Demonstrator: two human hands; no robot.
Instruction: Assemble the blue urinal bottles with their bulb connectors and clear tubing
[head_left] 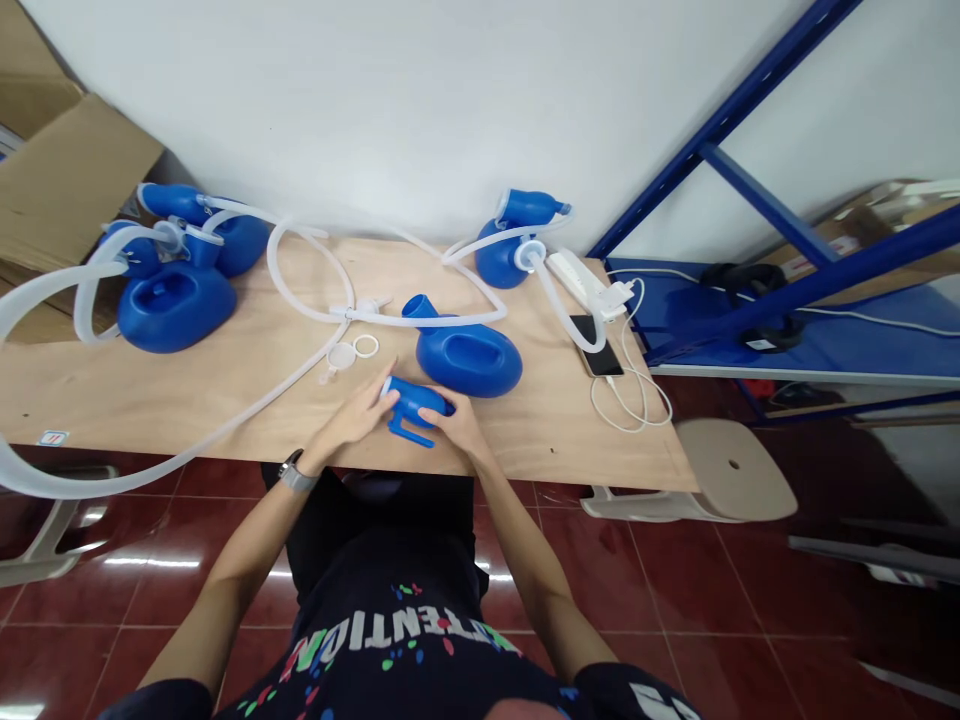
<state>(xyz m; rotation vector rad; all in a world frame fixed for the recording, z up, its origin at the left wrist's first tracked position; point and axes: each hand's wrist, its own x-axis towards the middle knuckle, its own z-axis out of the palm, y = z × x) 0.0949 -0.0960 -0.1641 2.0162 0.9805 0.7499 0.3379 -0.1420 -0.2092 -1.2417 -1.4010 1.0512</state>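
A small blue plastic funnel-shaped piece with a handle (415, 409) lies near the front edge of the wooden table (547, 430). My left hand (358, 415) grips its left end, fingers curled round the mouth. My right hand (463, 425) holds its right end. Just behind it sits a blue plastic bottle with an oval opening (469, 357). A clear cap (340, 357) and a white ring (366, 346) lie to the left of the bottle, close to my left hand. A watch (295, 475) is on my left wrist.
Clear hoses (300, 290) loop across the table. More blue bottles stand at the far left (176, 305) and far middle (504, 255). A phone (601, 358) on a white cable and a power strip (581, 278) lie at the right. Beige stool (739, 480), blue shelving (810, 290), cardboard box (60, 190).
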